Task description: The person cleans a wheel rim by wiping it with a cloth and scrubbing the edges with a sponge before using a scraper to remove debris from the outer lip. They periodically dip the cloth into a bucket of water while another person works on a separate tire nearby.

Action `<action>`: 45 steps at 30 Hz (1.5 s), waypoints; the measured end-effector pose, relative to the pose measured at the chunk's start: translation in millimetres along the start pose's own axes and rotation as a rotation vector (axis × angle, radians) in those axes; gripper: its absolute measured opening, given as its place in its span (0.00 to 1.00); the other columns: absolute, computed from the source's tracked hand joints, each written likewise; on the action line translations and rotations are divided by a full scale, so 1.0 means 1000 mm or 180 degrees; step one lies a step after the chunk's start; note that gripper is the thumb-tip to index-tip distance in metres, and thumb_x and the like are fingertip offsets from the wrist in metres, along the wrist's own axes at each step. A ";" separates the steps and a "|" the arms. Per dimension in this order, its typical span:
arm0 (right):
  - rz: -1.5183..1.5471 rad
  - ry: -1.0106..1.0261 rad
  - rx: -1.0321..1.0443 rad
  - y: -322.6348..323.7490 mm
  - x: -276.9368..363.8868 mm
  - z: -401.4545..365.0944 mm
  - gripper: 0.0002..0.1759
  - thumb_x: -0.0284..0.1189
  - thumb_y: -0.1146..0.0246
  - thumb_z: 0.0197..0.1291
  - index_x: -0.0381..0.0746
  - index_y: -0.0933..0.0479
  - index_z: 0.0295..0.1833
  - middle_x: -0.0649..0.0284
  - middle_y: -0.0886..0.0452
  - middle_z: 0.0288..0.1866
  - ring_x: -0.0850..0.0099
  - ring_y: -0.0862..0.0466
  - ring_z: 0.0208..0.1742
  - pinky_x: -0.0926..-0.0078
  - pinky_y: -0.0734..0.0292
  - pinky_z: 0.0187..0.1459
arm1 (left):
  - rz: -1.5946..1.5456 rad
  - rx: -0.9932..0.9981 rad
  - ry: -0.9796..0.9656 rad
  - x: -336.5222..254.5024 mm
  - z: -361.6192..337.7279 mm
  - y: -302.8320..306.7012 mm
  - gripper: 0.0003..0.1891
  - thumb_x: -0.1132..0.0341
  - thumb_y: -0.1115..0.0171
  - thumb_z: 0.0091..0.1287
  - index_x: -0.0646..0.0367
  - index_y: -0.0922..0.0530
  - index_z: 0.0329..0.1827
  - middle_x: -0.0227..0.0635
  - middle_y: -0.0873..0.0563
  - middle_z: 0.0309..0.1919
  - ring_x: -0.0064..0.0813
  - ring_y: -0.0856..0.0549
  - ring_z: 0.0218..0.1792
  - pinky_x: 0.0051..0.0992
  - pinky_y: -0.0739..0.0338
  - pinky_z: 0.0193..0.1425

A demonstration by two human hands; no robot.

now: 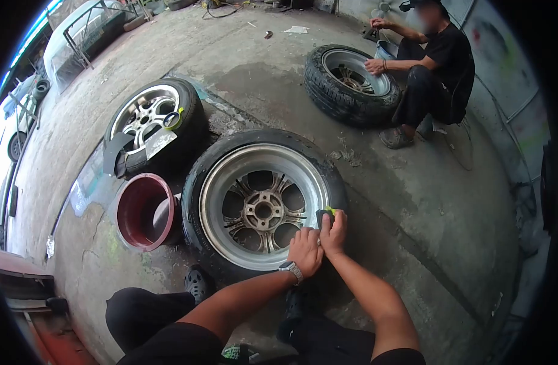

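A wheel with its tyre point(191, 204) lies flat on the floor in front of me, its inner side with a dirty brown hub point(264, 210) facing up. My right hand point(334, 233) is closed on a small dark block with a yellow-green edge point(323, 218), against the right side of the silver rim point(230, 252). Beside it, my left hand point(306, 250), with a watch point(290, 272) on its wrist, lies over the lower right rim with its fingers stretched out. The fingertips of both hands are partly hidden.
Left of the wheel stands a dark red bucket point(126, 214). Behind it, another wheel point(191, 131) carries grey sheets point(160, 141) and a yellow-green roll point(173, 120). At upper right, a person point(452, 67) works on a third wheel point(327, 100). My shoes are near the tyre.
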State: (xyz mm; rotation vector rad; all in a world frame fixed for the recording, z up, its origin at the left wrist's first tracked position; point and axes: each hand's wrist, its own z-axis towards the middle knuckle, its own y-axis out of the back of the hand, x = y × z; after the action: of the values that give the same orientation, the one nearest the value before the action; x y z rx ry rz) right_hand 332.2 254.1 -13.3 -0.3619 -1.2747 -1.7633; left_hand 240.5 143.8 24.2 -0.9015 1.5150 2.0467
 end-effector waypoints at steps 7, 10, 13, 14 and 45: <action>-0.0328 0.0066 0.0267 0.003 0.007 0.006 0.15 0.36 0.37 0.73 0.34 0.27 0.49 0.48 0.22 0.49 0.44 0.23 0.54 0.45 0.29 0.56 | -0.0365 0.0694 -0.0068 0.045 0.023 -0.006 0.18 0.63 0.40 0.70 0.63 0.27 0.59 0.57 0.23 0.53 0.57 0.21 0.55 0.51 0.22 0.60; -0.0274 0.0054 0.0397 0.006 0.005 0.009 0.14 0.36 0.38 0.74 0.34 0.27 0.46 0.47 0.22 0.46 0.44 0.23 0.52 0.49 0.28 0.56 | 0.0114 0.1261 -0.0026 0.052 0.012 0.017 0.18 0.62 0.40 0.71 0.61 0.27 0.58 0.56 0.22 0.53 0.58 0.19 0.55 0.53 0.21 0.57; -0.0012 -0.0207 0.0626 0.014 -0.010 0.020 0.13 0.35 0.35 0.73 0.35 0.25 0.46 0.47 0.19 0.44 0.47 0.19 0.48 0.51 0.24 0.53 | 0.1289 0.1968 -0.0335 0.075 -0.002 0.063 0.23 0.58 0.36 0.69 0.60 0.22 0.64 0.49 0.18 0.57 0.53 0.14 0.57 0.50 0.17 0.57; 0.0192 -0.0549 0.1038 0.029 0.000 0.031 0.14 0.35 0.34 0.72 0.34 0.23 0.45 0.51 0.17 0.40 0.57 0.17 0.41 0.58 0.22 0.47 | 0.1685 0.2278 -0.0357 0.081 -0.006 0.080 0.24 0.57 0.35 0.69 0.59 0.20 0.64 0.48 0.17 0.58 0.52 0.14 0.58 0.49 0.16 0.58; -0.0350 0.0321 0.2471 0.093 0.252 0.060 0.41 0.50 0.31 0.70 0.39 0.32 0.79 0.44 0.14 0.63 0.51 0.13 0.63 0.58 0.21 0.65 | 0.0382 0.1571 0.0660 0.119 0.011 0.368 0.23 0.50 0.27 0.67 0.64 0.11 0.51 0.44 0.06 0.39 0.32 0.07 0.39 0.38 0.14 0.48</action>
State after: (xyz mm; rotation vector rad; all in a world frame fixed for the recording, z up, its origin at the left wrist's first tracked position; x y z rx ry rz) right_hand 252.2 176.1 238.8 0.2416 -1.8014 -1.2185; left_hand -94.4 37.7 185.9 -0.8530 2.1045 1.5684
